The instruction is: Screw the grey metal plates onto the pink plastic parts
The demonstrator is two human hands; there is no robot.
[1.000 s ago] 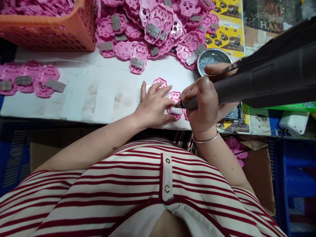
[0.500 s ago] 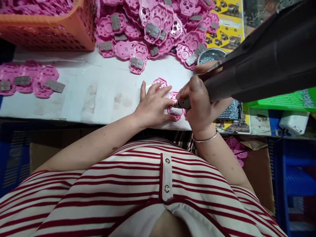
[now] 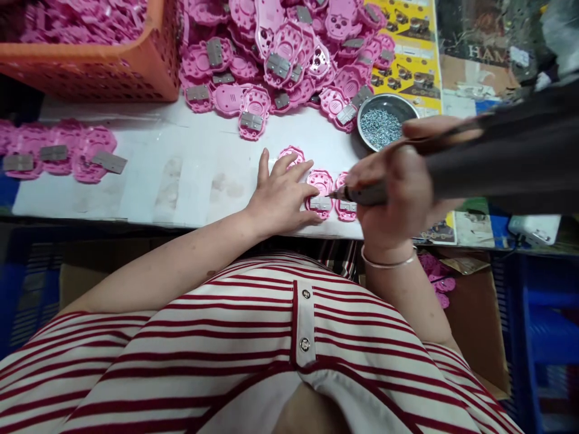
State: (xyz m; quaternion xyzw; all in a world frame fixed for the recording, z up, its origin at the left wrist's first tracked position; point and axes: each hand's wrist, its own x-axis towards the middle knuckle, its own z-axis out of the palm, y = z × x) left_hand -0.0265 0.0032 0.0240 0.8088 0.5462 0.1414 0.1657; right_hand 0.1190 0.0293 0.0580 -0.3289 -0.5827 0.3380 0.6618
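My right hand [image 3: 398, 187] is wrapped round a dark power screwdriver [image 3: 497, 150], its thin tip pointing left over a pink plastic piece [image 3: 320, 182] with a grey metal plate. My left hand [image 3: 283, 196] lies with fingers spread, thumb and index finger touching the left side of that piece. Under its other fingers another pink piece [image 3: 292, 155] shows partly. To the right is one more pink piece [image 3: 346, 208] with a grey plate, partly hidden by my right hand. A metal bowl [image 3: 409, 108] of small screws stands behind my right hand.
Many pink pieces [image 3: 284, 54] are heaped at the back of the white table [image 3: 136, 199]. An orange basket [image 3: 90, 66] of pink parts stands back left, with a row of pink pieces [image 3: 93, 141] before it. A white box-shaped device [image 3: 536, 229] is at the right.
My right hand and the screwdriver have moved right, lifting the tip off the piece with the plate. The screw bowl and the right-hand piece are now more visible. My left hand has barely moved.
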